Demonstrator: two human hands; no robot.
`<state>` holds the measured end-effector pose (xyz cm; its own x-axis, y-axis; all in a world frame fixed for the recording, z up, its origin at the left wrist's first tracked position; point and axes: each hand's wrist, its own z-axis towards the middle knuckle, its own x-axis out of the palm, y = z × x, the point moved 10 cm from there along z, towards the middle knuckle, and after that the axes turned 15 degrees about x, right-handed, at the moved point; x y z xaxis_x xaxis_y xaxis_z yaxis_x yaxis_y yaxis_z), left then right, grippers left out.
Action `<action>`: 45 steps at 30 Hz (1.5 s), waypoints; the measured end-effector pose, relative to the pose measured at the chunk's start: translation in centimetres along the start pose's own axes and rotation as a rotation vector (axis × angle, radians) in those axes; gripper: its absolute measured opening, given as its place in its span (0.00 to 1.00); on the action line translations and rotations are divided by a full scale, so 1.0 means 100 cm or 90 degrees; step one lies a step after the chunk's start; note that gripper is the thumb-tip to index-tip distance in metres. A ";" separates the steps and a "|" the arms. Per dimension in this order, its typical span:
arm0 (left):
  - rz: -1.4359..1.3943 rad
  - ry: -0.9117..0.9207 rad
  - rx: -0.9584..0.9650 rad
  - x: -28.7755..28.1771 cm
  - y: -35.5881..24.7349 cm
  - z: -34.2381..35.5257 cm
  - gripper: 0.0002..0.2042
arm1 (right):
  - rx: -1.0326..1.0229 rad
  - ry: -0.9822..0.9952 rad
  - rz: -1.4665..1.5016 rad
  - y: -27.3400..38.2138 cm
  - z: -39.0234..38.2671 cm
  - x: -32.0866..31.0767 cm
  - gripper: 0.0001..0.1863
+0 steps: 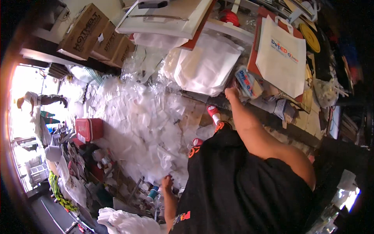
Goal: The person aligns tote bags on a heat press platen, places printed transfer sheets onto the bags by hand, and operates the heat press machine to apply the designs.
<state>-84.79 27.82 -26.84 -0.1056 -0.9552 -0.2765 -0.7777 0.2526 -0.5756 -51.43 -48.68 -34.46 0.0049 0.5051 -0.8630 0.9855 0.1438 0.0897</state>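
My right hand point(232, 94) reaches out to the bench edge, its fingers curled closed. It lies close to the lower corner of a stack of white bags point(206, 64) and beside a blue-and-white printed block point(248, 82). What those fingers hold, if anything, is hidden. To the right, a white printed bag point(281, 56) lies flat on a reddish-brown board point(255, 50). My left hand point(167, 183) hangs low at my side, above the littered floor, with its fingers curled in and nothing seen in them.
White sheets and plastic point(144, 121) cover much of the floor. A screen-printing frame point(163, 17) tops the bench. Cardboard boxes point(83, 31) stand at the upper left, a red cooler box point(89, 129) farther down. Jars point(152, 193) sit near my left hand. Another person point(33, 101) bends at the bright opening.
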 end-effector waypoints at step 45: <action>-0.411 0.154 0.065 0.108 -0.127 0.039 0.30 | -0.016 0.773 0.540 -0.019 -0.257 -0.059 0.14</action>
<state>-73.63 14.96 -25.56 0.2136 -0.9236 0.3183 -0.6704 -0.3755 -0.6399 -57.67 -30.08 -16.75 0.4098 0.8276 0.3835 0.7576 -0.5430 0.3623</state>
